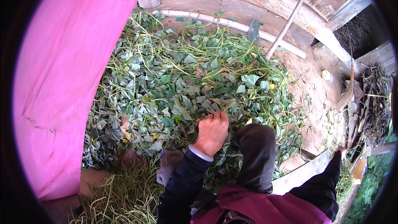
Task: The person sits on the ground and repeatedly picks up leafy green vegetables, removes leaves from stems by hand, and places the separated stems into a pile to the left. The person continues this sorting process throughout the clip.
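A broad heap of green leafy vines, with some yellow and brown leaves, covers the ground before me. My left hand, with a pale band at the wrist, is low over the middle of the heap. Its fingers are bent down against the leaves and their tips are hidden, so any hold on a leaf cannot be made out. Far to the right, my right hand is at the end of my outstretched dark sleeve, beside the wooden edge and sticks; its fingers are too small and partly hidden to read.
A pink sheet hangs at the left. Long grass lies lower left. A wooden pole leans by a pale pipe near the wooden wall. A broom stands at right, above a board. My bent knee is beside my left hand.
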`<act>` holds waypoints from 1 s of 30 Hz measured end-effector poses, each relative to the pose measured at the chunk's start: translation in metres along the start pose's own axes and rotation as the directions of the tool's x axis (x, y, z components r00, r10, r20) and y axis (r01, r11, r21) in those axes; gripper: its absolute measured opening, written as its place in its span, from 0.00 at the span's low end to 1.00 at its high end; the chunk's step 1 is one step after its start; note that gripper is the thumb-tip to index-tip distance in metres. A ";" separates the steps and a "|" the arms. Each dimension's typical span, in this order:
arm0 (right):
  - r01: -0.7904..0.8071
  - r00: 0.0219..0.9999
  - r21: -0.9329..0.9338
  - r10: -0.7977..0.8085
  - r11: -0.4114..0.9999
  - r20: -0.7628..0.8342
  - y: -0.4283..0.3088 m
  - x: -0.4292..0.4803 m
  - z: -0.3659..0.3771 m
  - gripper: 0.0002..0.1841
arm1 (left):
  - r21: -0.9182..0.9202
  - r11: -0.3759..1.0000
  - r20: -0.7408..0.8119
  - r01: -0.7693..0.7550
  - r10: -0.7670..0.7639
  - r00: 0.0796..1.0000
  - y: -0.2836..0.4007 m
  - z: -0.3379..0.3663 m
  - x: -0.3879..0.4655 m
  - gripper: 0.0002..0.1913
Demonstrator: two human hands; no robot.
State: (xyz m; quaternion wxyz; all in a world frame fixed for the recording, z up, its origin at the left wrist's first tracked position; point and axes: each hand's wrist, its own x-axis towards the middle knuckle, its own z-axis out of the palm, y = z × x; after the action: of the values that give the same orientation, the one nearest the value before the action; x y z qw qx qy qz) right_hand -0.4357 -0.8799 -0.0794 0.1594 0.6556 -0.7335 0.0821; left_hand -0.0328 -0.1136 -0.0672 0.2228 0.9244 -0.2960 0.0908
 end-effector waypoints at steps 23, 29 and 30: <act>0.848 0.252 0.351 -0.884 0.398 0.393 -0.373 -0.347 0.022 0.15 | 0.087 0.994 0.096 0.059 -0.067 0.993 -0.014 0.009 0.007 0.08; 0.380 0.181 0.868 -0.946 0.319 0.268 -0.389 -0.323 -0.056 0.06 | 0.080 0.994 0.103 0.072 -0.080 0.991 -0.015 0.006 0.006 0.05; 0.138 0.206 0.955 -0.950 0.264 0.233 -0.394 -0.316 -0.081 0.05 | 0.074 0.994 0.111 0.076 -0.084 0.990 -0.016 0.007 0.006 0.04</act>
State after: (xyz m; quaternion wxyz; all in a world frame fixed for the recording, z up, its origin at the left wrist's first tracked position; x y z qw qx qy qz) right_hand -0.0075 -0.6076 -0.1465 -0.4904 0.8397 -0.2333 -0.0017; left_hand -0.0186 -0.1082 -0.0772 0.1768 0.9464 -0.2676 0.0389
